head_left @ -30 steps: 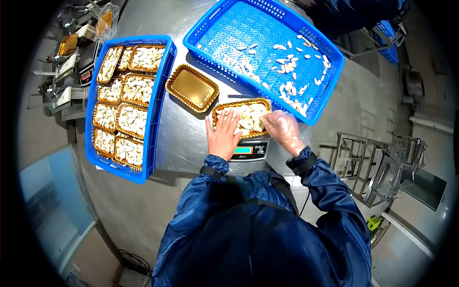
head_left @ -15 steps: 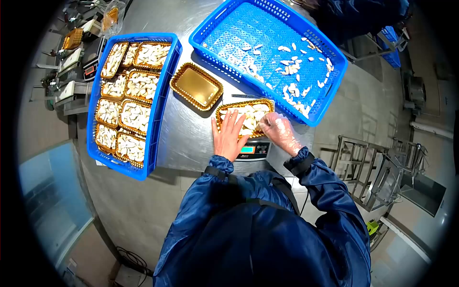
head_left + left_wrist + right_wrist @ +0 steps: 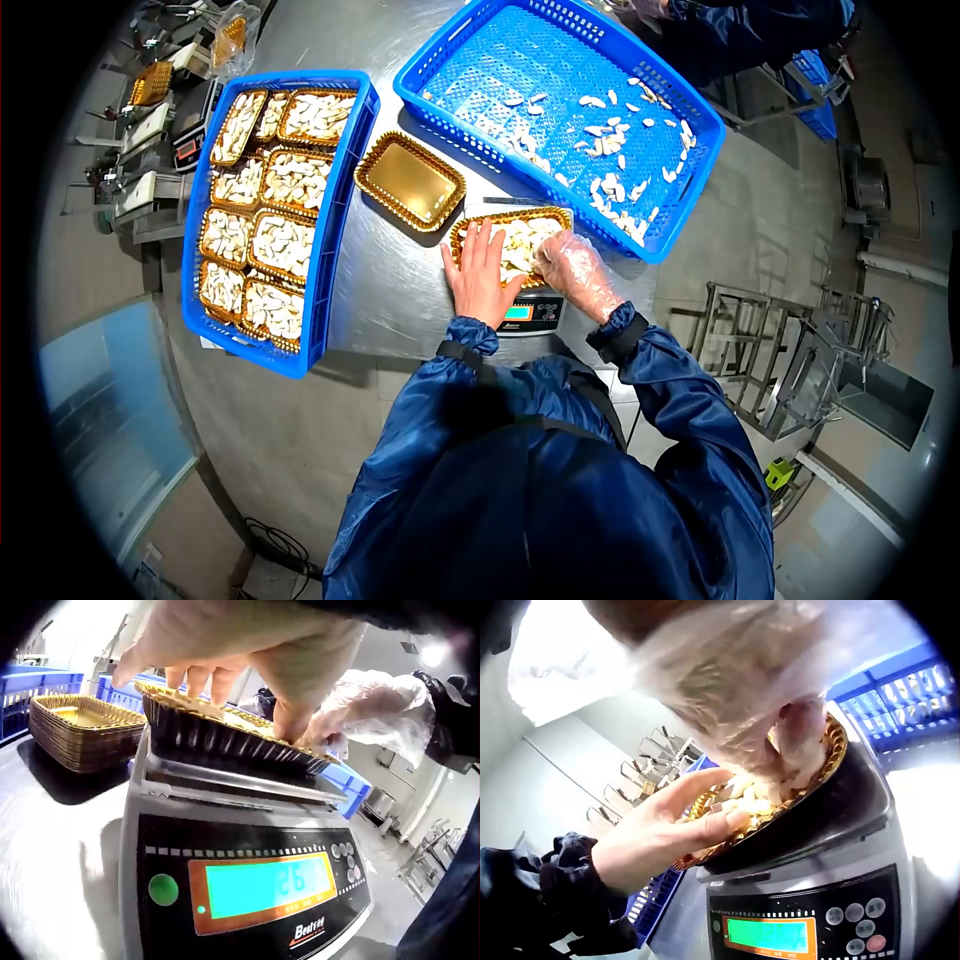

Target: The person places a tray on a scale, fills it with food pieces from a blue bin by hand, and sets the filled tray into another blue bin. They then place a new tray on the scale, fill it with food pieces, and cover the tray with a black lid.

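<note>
Tray, rectangular, fluted gold rim (image 3: 540, 212), on a weighing scale (image 3: 545, 316) at the centre of the head frame; filled with pale, irregular, elongated pieces (image 3: 522, 242). Left hand (image 3: 482, 283), bare: fingers extended and spread over the tray's left part, grasping nothing visible. Right hand (image 3: 580, 278), in a thin, crinkled clear plastic glove: fingers bent down at the tray's right end; whether they pinch a piece, cannot tell. Left wrist view only: the tray's black, ribbed outer wall (image 3: 217, 742); a round green button (image 3: 163, 889) at the panel's left; blue-lit display (image 3: 270, 889) in an orange surround, digits "26" legible, the remainder unclear; lettering (image 3: 307, 930) beginning "Best", the following characters too small to read. Right wrist view: grey round buttons (image 3: 854, 912) and one reddish button (image 3: 876, 943) in closer detail; digits washed out. Stack of trays (image 3: 410, 180), gold inside, left of centre in the head frame; it looks like a single tray there, but its nested depth shows in the left wrist frame. Blue plastic crate (image 3: 337, 220), left of the head frame, holding filled gold trays. Larger blue perforated crate (image 3: 520, 60), upper right of centre, with loose pale pieces scattered inside. Table (image 3: 380, 300), smooth brushed metal. Another person's dark blue sleeve (image 3: 760, 40), upper right, head view.
</note>
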Demonstrator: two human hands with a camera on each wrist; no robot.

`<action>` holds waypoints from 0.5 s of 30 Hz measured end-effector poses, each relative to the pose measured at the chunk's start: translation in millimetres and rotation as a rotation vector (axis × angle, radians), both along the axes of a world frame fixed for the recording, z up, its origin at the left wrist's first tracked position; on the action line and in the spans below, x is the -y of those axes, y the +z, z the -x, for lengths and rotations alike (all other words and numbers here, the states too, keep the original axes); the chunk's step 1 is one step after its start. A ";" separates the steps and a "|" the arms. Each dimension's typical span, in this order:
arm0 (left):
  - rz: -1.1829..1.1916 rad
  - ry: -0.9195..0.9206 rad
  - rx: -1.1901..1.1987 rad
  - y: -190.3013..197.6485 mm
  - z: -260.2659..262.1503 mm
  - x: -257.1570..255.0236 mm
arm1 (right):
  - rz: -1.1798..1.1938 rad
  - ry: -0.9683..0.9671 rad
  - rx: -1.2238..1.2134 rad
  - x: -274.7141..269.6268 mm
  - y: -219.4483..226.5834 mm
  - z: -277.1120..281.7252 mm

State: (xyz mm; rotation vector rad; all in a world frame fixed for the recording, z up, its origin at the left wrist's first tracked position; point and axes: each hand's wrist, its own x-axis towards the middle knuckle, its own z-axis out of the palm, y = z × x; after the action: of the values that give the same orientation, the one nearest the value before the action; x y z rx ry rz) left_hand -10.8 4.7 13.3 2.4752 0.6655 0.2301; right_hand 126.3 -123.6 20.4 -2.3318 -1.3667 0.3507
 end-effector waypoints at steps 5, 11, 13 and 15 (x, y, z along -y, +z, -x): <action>0.027 -0.019 0.026 -0.3 2.9 0.8 | -0.091 0.007 -0.038 -5.9 5.4 -1.4; 0.068 0.014 0.120 4.0 10.3 -7.9 | -0.056 -0.123 -0.285 -10.5 24.7 0.4; 0.070 0.066 0.132 2.5 16.5 -12.6 | -0.113 -0.315 -0.505 -7.1 21.5 4.0; 0.085 0.147 0.161 2.6 22.1 -16.8 | -0.182 -0.450 -0.798 -7.5 14.9 9.5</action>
State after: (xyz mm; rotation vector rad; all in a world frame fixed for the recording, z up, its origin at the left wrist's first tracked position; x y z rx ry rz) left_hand -32.9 21.6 15.9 2.3002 0.7718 0.4424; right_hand 116.8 -116.1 35.3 -1.9265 -0.4601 0.8479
